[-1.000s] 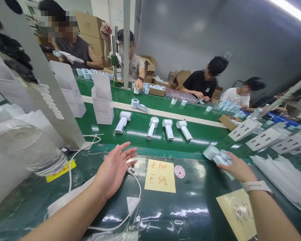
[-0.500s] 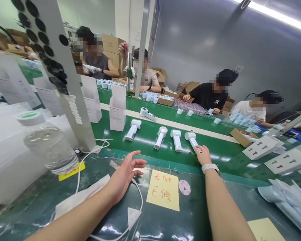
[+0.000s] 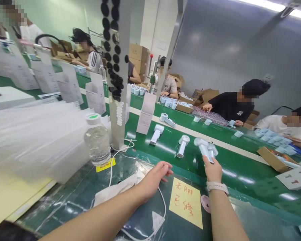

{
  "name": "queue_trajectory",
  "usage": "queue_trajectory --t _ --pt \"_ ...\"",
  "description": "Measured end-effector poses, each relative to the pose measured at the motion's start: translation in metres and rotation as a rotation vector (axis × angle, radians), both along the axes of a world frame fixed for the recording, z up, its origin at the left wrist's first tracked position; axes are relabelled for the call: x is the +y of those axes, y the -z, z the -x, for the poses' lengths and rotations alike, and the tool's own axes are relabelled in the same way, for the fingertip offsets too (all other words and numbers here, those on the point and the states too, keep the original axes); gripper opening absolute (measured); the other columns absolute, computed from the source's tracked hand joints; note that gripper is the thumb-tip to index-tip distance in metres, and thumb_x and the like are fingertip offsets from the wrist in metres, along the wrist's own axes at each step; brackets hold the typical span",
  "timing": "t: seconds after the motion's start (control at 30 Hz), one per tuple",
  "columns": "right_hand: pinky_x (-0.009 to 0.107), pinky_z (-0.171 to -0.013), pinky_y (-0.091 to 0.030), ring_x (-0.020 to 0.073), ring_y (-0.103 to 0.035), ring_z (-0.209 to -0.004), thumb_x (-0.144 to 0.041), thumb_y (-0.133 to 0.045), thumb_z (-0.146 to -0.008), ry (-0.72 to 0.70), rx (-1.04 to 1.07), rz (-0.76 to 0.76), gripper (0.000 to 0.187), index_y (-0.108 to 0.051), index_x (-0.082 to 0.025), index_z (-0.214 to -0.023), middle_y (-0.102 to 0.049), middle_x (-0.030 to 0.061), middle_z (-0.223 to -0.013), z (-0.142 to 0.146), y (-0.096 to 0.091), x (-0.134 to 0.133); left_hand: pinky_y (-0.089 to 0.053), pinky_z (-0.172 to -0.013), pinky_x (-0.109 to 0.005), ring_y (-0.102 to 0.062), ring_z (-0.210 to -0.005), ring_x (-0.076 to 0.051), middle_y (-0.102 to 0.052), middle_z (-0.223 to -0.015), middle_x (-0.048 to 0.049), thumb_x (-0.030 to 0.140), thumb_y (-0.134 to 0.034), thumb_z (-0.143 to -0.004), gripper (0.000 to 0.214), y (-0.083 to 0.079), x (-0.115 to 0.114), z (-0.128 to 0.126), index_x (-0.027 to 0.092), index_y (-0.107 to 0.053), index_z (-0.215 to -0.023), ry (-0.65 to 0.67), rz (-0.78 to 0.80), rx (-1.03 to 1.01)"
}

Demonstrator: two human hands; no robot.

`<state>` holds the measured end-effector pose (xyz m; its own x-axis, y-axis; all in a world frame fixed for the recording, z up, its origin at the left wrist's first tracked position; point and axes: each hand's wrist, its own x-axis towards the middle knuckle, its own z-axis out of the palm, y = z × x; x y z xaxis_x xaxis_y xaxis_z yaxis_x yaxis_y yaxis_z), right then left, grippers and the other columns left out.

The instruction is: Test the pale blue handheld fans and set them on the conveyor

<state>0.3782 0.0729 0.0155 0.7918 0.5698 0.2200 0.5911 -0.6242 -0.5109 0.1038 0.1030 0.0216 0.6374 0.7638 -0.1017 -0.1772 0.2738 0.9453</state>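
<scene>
My right hand (image 3: 214,170), wearing a pale watch strap (image 3: 217,187), is closed on the handle of a light-blue handheld fan (image 3: 203,145) on the green conveyor. A second fan's head (image 3: 212,149) shows right beside it; whether my fingers grip both handles I cannot tell. My left hand (image 3: 155,178) hovers over the near worktop, fingers loosely bent and apart, holding nothing. A white cable (image 3: 163,201) runs beneath it. Farther left on the belt lie more handheld fans, one (image 3: 182,146) close by and another (image 3: 157,134) near the white carton.
A yellow note (image 3: 186,202) lies between my arms. Left stand a metal post (image 3: 119,134), a water bottle (image 3: 97,142) and stacked white sleeves (image 3: 40,140). An upright white carton (image 3: 146,113) is on the belt (image 3: 163,155). Several people work across the line.
My right hand has closed on a fan handle, and two fans now sit close together at it. The camera has turned left. My left hand stays over the worktop.
</scene>
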Motion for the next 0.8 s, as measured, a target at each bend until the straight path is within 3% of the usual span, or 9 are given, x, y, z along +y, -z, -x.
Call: queue_trajectory --t 0.1,0.2,0.27,0.33,0.47,0.53,0.63,0.73,0.8 --pt "0.047 -0.083 -0.049 0.0372 -0.061 -0.102 -0.06 -0.045 -0.089 -0.168 -0.05 -0.142 0.057 -0.069 -0.012 -0.109 -0.067 0.0186 -0.107 0.037 -0.007 -0.017 -0.041 -0.092 -0.042 -0.056 -0.112 -0.029 -0.068 -0.109 -0.0106 0.064 -0.064 -0.078 0.047 -0.001 -0.003 -0.001 0.022 -0.066 -0.1 0.011 0.08 -0.07" --pt "0.054 -0.098 -0.044 0.0405 -0.051 -0.122 -0.064 -0.057 -0.081 -0.47 -0.16 -0.281 0.058 -0.069 -0.016 -0.112 -0.054 0.0204 -0.133 0.1 -0.006 -0.036 -0.04 -0.1 -0.041 -0.051 -0.125 -0.03 -0.064 -0.127 -0.0104 0.06 -0.074 -0.073 0.057 -0.007 -0.004 0.0 0.025 -0.064 -0.115 -0.019 0.228 -0.322" --pt "0.059 -0.1 -0.042 0.0418 -0.047 -0.126 -0.06 -0.059 -0.084 -0.661 -0.247 -0.28 0.054 -0.067 -0.018 -0.116 -0.048 0.021 -0.139 0.141 -0.006 -0.048 -0.042 -0.1 -0.04 -0.055 -0.121 -0.029 -0.066 -0.124 -0.011 0.06 -0.072 -0.075 0.055 -0.01 -0.001 0.002 0.022 -0.065 -0.114 -0.053 0.345 -0.476" --pt "0.063 -0.098 -0.043 0.0441 -0.046 -0.127 -0.061 -0.061 -0.084 -0.738 -0.263 -0.217 0.059 -0.062 -0.019 -0.126 -0.046 0.0223 -0.141 0.168 -0.007 -0.059 -0.046 -0.096 -0.039 -0.064 -0.106 -0.027 -0.071 -0.108 -0.0115 0.06 -0.067 -0.08 0.05 -0.011 0.005 0.004 0.017 -0.068 -0.106 -0.086 0.444 -0.543" --pt "0.059 -0.095 -0.049 0.0408 -0.049 -0.129 -0.056 -0.057 -0.09 -0.842 -0.047 -0.208 0.058 -0.052 -0.025 -0.138 -0.046 0.0192 -0.146 0.172 -0.011 -0.067 -0.053 -0.077 -0.033 -0.069 -0.076 -0.021 -0.073 -0.081 -0.0092 0.058 -0.067 -0.08 0.047 -0.01 0.02 0.011 0.012 -0.071 -0.088 -0.035 0.492 -0.511" --pt "0.05 -0.084 -0.056 0.032 -0.066 -0.106 -0.045 -0.042 -0.099 -0.8 0.114 -0.261 0.043 -0.052 -0.022 -0.134 -0.064 0.0174 -0.122 0.16 -0.008 -0.062 -0.054 -0.07 -0.031 -0.068 -0.07 -0.02 -0.073 -0.077 -0.0081 0.057 -0.072 -0.076 0.046 -0.01 0.023 0.014 0.012 -0.071 -0.084 0.004 0.463 -0.471" --pt "0.047 -0.074 -0.057 0.0273 -0.067 -0.079 -0.031 -0.041 -0.097 -0.717 0.18 -0.243 0.029 -0.059 -0.016 -0.114 -0.069 0.0116 -0.087 0.156 0.002 -0.046 -0.056 -0.067 -0.033 -0.069 -0.069 -0.021 -0.074 -0.078 -0.0076 0.059 -0.077 -0.069 0.048 -0.012 0.022 0.017 0.014 -0.072 -0.083 0.03 0.452 -0.472" --pt "0.055 -0.094 -0.048 0.0339 -0.06 -0.105 -0.018 -0.056 -0.082 -0.81 0.145 -0.173 0.02 -0.064 -0.017 -0.1 -0.067 0.017 -0.107 0.175 0.011 -0.038 -0.057 -0.076 -0.035 -0.071 -0.08 -0.024 -0.076 -0.087 -0.0089 0.057 -0.077 -0.072 0.047 -0.018 0.022 0.021 0.014 -0.073 -0.091 0.02 0.427 -0.514" --pt "0.058 -0.101 -0.042 0.0355 -0.056 -0.113 -0.011 -0.055 -0.079 -0.864 0.151 -0.139 0.022 -0.064 -0.018 -0.098 -0.066 0.0176 -0.112 0.191 0.011 -0.04 -0.056 -0.083 -0.036 -0.071 -0.089 -0.026 -0.077 -0.093 -0.0103 0.059 -0.073 -0.074 0.051 -0.022 0.024 0.025 0.014 -0.073 -0.098 -0.011 0.374 -0.534"
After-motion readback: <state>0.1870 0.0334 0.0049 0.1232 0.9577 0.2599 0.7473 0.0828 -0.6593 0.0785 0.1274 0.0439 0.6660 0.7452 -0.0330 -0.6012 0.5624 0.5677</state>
